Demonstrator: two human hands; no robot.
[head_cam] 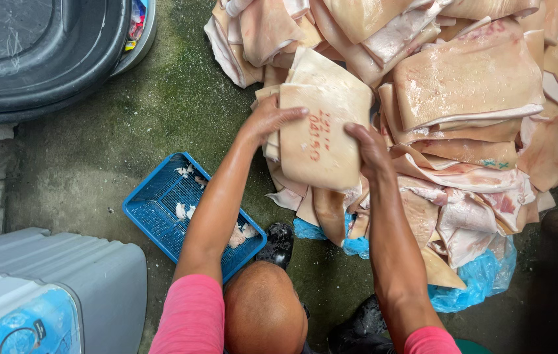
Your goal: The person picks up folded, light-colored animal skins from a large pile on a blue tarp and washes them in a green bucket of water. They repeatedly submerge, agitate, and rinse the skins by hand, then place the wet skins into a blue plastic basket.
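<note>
Fingers of left hand point(269, 119) and right hand point(369, 149) clasp opposite edges of pork skin slab point(318, 141) between them.

Both arms are bare from the short sleeves down; the sleeves are bright pink — one on the left arm point(192, 314), one on the right arm point(431, 341); a bare knee shows between them; dark, glossy rubber boots point(278, 244) cover the feet.
</note>
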